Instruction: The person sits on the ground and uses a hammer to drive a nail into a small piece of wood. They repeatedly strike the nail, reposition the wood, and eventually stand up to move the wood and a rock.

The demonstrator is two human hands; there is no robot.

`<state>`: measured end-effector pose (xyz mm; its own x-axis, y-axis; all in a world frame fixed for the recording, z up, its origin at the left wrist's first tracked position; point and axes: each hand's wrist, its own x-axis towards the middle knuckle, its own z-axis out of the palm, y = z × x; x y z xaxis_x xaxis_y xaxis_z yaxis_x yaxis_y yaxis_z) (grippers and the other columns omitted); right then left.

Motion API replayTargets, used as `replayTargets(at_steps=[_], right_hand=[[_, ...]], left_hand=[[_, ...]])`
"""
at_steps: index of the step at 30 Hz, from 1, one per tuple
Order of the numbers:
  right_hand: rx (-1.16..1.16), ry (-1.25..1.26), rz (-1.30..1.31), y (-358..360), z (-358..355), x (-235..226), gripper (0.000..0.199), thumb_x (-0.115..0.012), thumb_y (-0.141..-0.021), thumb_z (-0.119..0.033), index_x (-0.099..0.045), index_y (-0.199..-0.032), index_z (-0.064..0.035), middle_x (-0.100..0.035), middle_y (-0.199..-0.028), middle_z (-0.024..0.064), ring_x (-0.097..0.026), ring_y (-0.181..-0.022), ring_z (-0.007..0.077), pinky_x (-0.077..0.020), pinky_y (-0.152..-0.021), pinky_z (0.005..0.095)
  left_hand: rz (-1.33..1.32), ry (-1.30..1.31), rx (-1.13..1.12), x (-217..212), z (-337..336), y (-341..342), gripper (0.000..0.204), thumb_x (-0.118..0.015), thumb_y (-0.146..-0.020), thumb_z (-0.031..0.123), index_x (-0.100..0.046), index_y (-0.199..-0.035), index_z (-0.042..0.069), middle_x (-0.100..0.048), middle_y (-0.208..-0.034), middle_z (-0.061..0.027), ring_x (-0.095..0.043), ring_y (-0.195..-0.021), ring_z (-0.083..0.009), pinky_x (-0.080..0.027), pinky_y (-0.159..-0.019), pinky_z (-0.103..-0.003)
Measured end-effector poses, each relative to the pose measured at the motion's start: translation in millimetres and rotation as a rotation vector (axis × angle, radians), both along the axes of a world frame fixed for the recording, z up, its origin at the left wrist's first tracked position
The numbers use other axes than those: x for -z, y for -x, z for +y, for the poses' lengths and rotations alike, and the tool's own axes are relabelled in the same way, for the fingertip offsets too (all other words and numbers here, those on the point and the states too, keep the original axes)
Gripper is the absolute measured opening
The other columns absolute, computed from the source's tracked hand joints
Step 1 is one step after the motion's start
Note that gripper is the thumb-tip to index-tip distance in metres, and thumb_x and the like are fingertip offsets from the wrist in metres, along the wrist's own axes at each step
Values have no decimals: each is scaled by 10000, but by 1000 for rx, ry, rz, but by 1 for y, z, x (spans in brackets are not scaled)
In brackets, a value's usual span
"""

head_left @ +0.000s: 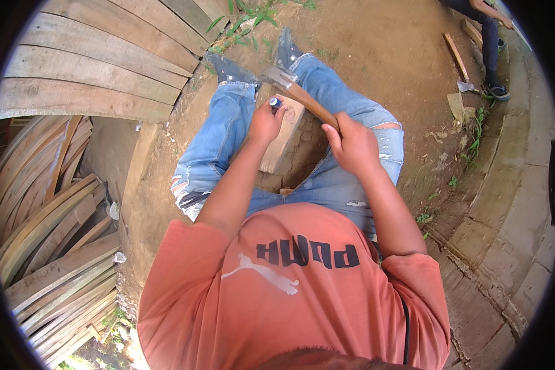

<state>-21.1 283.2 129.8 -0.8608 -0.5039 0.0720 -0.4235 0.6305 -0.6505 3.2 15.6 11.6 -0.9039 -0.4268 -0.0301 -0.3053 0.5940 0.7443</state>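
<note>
Above the wooden block (282, 132) between our knees, our right hand (353, 145) is closed around the hammer (299, 92) at mid-handle; its steel head looks heavy and stiff, so gripping lower should swing better. Our left hand (265, 122) pinches a small blue-tipped piece (275, 102) against the block, just under the hammer head.

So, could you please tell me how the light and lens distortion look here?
Head view: bright daylight, soft shadows between the legs; planks and stone curb bend toward the black rim; right hand, hammer and left hand stay sharp.
</note>
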Motion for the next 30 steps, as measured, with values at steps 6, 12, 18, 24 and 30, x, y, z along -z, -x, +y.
replayTargets(at_steps=[6,12,18,24,30], right_hand=[[-29,-56,9,-3,-2,27,331,-644,-1058,-402,-587,-991,-83,-715,-826,212,-696,-778,466,-526,-644,591],[-68,-114,15,-1,5,24,331,-636,-1062,-399,-599,-1001,-75,-712,-827,224,-692,-782,475,-527,-654,589],[70,91,-148,7,5,68,367,-606,-1087,-400,-639,-977,-51,-701,-821,237,-694,-726,443,-518,-623,555],[356,500,-885,31,12,82,382,-522,-1144,-439,-539,-976,-97,-482,-655,-25,-404,-450,95,-333,-396,286],[359,645,-1004,36,10,75,369,-538,-1141,-400,-538,-962,-78,-469,-654,-15,-412,-478,111,-359,-424,322]], left_hand=[[22,-116,-22,-2,-1,-2,311,-790,-985,240,-729,-1214,38,-805,-1052,-182,-790,-956,-314,-591,-857,-391],[-34,7,-33,12,-6,-4,296,-798,-989,254,-739,-1168,25,-810,-1001,-153,-789,-937,-241,-590,-856,-376],[124,-1136,-745,54,-56,-7,272,-701,-1073,232,-644,-1263,45,-749,-1214,-176,-757,-1090,-311,-618,-930,-395],[146,-1007,-542,47,-50,-21,218,-668,-1091,179,-605,-1272,73,-723,-1219,-135,-747,-1114,-270,-627,-923,-355],[129,-478,-268,42,-35,-7,194,-719,-1059,184,-682,-1200,56,-745,-1091,-75,-745,-1022,-184,-596,-870,-307]])
